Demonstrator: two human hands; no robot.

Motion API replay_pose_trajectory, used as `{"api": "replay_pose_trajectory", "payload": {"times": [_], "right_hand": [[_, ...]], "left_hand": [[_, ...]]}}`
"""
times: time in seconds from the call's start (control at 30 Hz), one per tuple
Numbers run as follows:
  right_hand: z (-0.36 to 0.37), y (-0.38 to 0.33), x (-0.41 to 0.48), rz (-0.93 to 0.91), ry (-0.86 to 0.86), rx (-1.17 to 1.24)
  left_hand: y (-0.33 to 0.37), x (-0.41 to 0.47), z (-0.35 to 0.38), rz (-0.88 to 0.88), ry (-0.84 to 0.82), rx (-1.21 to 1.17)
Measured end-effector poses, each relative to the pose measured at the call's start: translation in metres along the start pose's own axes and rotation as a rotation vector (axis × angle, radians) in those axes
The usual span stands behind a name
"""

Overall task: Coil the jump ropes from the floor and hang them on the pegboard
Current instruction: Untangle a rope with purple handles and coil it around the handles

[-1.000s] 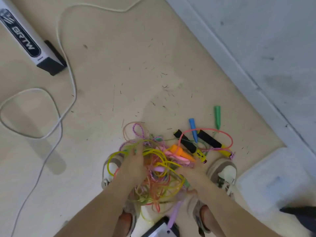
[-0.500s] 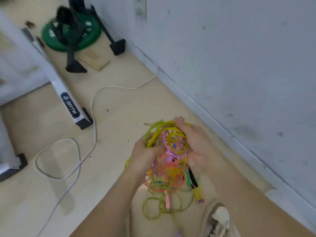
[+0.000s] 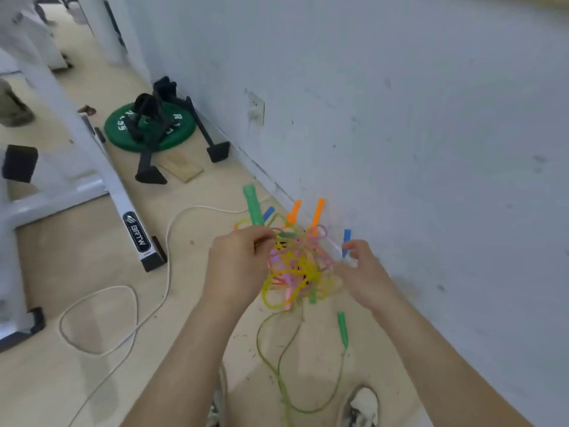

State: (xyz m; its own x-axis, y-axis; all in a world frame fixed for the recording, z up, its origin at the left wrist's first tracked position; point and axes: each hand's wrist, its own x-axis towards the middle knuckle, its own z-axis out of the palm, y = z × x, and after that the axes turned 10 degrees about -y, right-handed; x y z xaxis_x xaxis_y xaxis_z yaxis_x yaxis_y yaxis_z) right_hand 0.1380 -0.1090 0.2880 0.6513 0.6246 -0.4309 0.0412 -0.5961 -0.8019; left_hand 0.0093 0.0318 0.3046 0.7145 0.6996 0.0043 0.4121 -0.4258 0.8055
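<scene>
Beige floor runs along a grey-white wall on the right. I hold the tangle of jump ropes up off the floor between both hands, close to the wall. My left hand grips the tangle's left side with its fingers curled into the loops. My right hand grips the right side, fingers curled at the lower end of a blue handle; blurry there. A green handle and two orange handles stick up from the far side of the tangle. A yellow-green rope loop hangs down, with another green handle dangling on it. My shoe is at the near edge. A white cable lies looped on the floor to the left. A white frame leg marked BRTW is just beyond it. Far left, a green weight plate sits by the wall.
</scene>
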Motion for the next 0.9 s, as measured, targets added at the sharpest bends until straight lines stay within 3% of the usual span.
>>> {"api": "replay_pose_trajectory", "payload": {"times": [0.1,0.2,0.3,0.4,0.47,0.57,0.63,0.7,0.8,0.9], "right_hand": [[0.019,0.002,-0.001,-0.231,-0.183,0.08],[0.037,0.008,0.021,-0.263,-0.275,0.0],[0.041,0.006,0.04,-0.218,-0.267,-0.029],[0.03,0.003,0.045,-0.177,-0.271,-0.135],[0.018,0.004,0.042,-0.136,-0.304,-0.142],[-0.003,0.0,0.039,-0.178,-0.139,-0.041],[-0.015,-0.002,0.042,-0.241,0.034,-0.074],[-0.023,-0.007,0.042,-0.249,0.155,0.082],[-0.036,-0.018,0.037,-0.183,0.255,0.677],[-0.054,-0.023,0.035,-0.115,0.091,1.251]], "left_hand": [[-0.003,0.01,0.017,0.053,-0.065,0.044],[0.005,0.019,0.024,0.177,-0.119,0.105],[0.019,0.027,0.019,0.204,-0.072,-0.153],[0.035,0.035,0.005,0.241,0.097,-0.46],[0.04,0.037,-0.005,0.283,0.2,-0.533],[0.031,0.04,-0.013,0.21,0.256,-0.307],[0.02,0.041,-0.016,0.091,0.187,-0.065],[0.01,0.042,-0.018,-0.051,-0.091,0.112],[-0.008,0.038,-0.02,-0.261,-0.519,0.378],[-0.018,0.032,-0.024,-0.312,-0.595,0.51]]}}
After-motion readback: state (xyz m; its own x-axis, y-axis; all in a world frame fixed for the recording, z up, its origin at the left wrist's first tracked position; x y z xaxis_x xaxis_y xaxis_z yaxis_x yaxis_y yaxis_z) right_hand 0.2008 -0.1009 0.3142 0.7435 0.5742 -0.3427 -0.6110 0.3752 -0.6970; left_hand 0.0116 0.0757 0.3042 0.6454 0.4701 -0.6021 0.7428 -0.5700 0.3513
